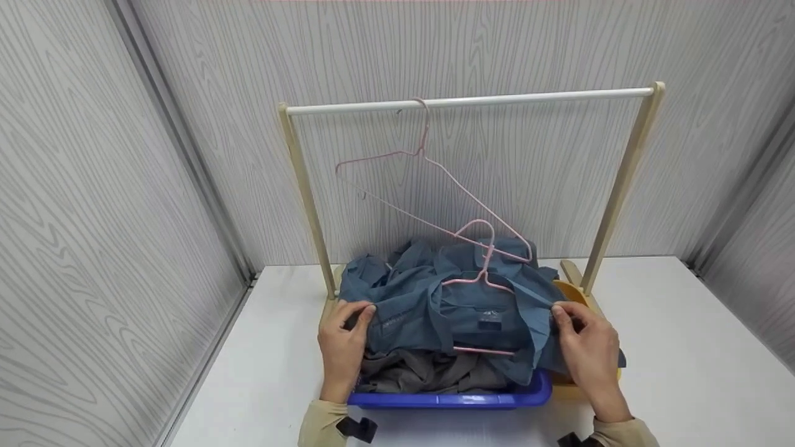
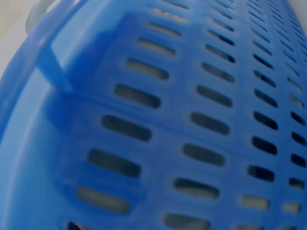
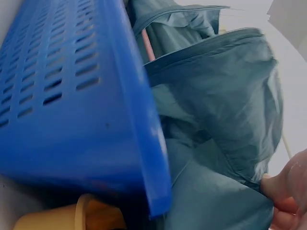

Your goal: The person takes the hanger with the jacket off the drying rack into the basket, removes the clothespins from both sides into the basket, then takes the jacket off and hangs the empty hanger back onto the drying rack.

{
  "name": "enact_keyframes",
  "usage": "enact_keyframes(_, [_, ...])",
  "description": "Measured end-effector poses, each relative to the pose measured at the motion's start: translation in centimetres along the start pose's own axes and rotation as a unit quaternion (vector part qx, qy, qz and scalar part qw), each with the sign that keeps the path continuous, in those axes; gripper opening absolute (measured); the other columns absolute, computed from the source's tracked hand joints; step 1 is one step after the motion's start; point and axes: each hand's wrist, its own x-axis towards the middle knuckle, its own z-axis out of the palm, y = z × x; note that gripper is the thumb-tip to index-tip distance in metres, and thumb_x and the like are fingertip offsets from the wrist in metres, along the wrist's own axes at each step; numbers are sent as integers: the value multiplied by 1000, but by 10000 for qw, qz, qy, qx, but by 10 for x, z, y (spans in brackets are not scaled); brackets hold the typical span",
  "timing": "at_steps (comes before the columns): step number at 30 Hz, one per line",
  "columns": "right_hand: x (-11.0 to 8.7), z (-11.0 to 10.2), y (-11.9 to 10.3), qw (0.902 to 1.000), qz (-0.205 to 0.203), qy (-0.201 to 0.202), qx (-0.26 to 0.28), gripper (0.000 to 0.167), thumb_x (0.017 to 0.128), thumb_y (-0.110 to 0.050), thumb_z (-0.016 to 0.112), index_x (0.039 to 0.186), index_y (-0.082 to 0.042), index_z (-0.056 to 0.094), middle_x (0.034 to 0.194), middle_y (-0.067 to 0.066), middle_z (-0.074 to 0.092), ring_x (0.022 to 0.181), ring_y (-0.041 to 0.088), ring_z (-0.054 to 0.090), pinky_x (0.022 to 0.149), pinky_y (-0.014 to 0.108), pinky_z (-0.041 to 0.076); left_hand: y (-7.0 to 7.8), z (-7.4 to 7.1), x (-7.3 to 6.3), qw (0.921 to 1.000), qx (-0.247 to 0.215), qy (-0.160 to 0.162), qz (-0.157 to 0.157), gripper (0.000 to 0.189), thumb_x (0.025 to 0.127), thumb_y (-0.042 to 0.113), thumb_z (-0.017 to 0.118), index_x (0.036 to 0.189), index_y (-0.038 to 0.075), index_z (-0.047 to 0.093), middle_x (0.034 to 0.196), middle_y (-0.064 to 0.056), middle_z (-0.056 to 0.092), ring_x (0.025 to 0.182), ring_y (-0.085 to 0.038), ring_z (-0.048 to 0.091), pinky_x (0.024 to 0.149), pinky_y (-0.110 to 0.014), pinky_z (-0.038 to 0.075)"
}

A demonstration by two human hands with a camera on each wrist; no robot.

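A blue-grey shirt (image 1: pixel 404 304) lies spread over a blue basket (image 1: pixel 459 400). Its open neck shows a dark label (image 1: pixel 489 320). A pink hanger (image 1: pixel 487 273) sits inside the shirt, with its hook standing up out of the collar and its bottom bar showing below the label. My left hand (image 1: pixel 343 347) pinches the shirt at its left side between thumb and finger. At the right side my right hand (image 1: pixel 587 351) pinches the cloth; its fingertips also show at the edge of the shirt (image 3: pixel 225 105) in the right wrist view.
A second pink hanger (image 1: pixel 459 186) hangs from the white rail (image 1: pixel 534 98) of a wooden-legged rack, overlapping the shirt. Darker grey cloth (image 1: pixel 428 372) fills the basket's front. A yellow container (image 1: pixel 574 391) stands right of the basket on the white table (image 1: pixel 671 347).
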Motion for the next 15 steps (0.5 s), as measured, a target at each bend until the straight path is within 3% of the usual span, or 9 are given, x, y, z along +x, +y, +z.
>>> enact_keyframes(5, [2, 0, 6, 9986, -445, 271, 1, 7, 90, -5, 71, 96, -4, 74, 80, 8, 68, 66, 18, 52, 61, 18, 35, 27, -7, 4, 9996, -238, -110, -75, 7, 82, -3, 76, 87, 1, 75, 80, -8, 67, 71, -20, 57, 71, -22, 47])
enact_keyframes(8, [3, 0, 8, 9972, -677, 303, 55, 11, 89, 1, 70, 97, -5, 74, 84, 8, 69, 68, 18, 55, 63, 14, 36, 29, -9, 4, 9991, -412, -125, -20, 7, 81, -4, 76, 87, 0, 74, 79, -8, 67, 70, -17, 55, 70, -22, 46])
enact_keyframes(9, [3, 0, 7, 9968, -735, 292, 65, 13, 89, 2, 69, 98, -6, 74, 87, 7, 70, 70, 18, 56, 65, 13, 36, 29, -9, 4, 9988, -465, -139, -8, 7, 81, -4, 76, 87, 0, 74, 78, -8, 65, 67, -17, 52, 65, -23, 44])
enact_keyframes(12, [4, -1, 4, 9946, -978, 296, 199, 20, 91, 4, 65, 105, -8, 73, 101, 7, 70, 86, 20, 61, 76, 14, 39, 29, -10, 5, 9980, -604, -169, -104, 5, 83, -4, 75, 87, 0, 74, 78, -9, 65, 67, -16, 51, 64, -22, 44])
enact_keyframes(15, [4, -2, 1, 9917, -1217, 193, 376, 22, 95, -3, 64, 114, -9, 71, 114, 8, 67, 104, 24, 58, 91, 29, 40, 29, -10, 6, 9971, -733, -169, -129, 3, 84, -3, 74, 86, -3, 73, 77, -10, 64, 68, -15, 53, 65, -21, 44])
